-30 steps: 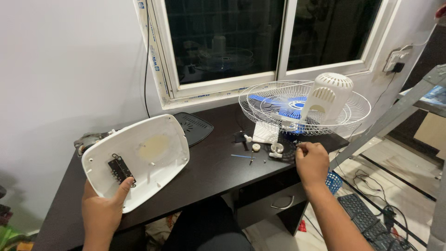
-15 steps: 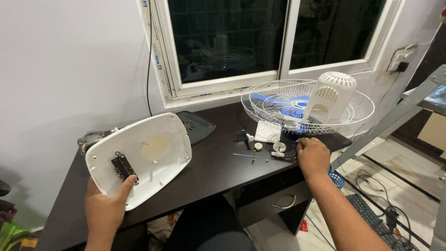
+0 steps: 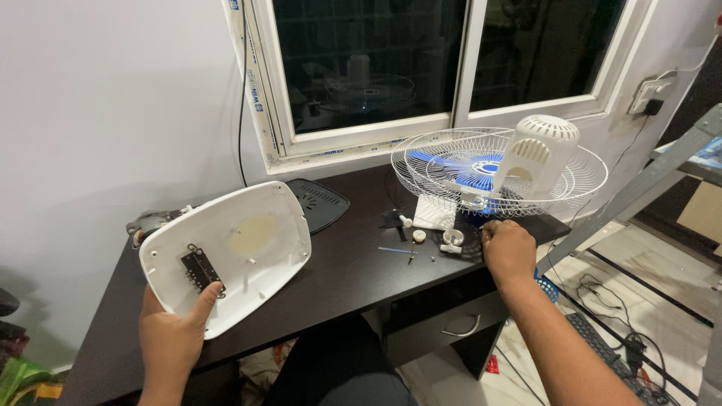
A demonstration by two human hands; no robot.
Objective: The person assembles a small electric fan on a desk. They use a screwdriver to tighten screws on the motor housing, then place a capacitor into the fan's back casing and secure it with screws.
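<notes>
White rounded-rectangular plastic fan base cover [image 3: 233, 252] is sitting tilted up off the dark wooden desk [image 3: 338, 278], its hollow inner side facing the camera, and the left hand [image 3: 174, 338] is gripping its lower edge with the thumb lying over the rim. Just above that thumb, a small black metal switch plate [image 3: 198, 269] is sitting fixed inside the cover, and farther up from the hand a pale yellowish round patch [image 3: 252, 234] is showing on the inner face. Behind the cover, up and to the left of the hand, a grey metal motor part [image 3: 150, 222] is peeking out, and beyond the cover's upper right edge a black vented plastic panel [image 3: 317, 203] is lying flat on the desk. Between the two hands, a thin blue stick-like tool [image 3: 394, 250] and several small white plastic knobs and caps [image 3: 451, 239] are lying scattered, just left of the right hand [image 3: 510, 252]. That hand is resting knuckles-up at the desk's far right edge with its fingers curled closed and fingertips pinching at something too small to make out. Directly above it, a white wire fan guard [image 3: 571, 169] is lying flat with blue plastic blades [image 3: 459, 167] inside and a white slotted plastic motor housing [image 3: 538, 154] standing on it.
</notes>
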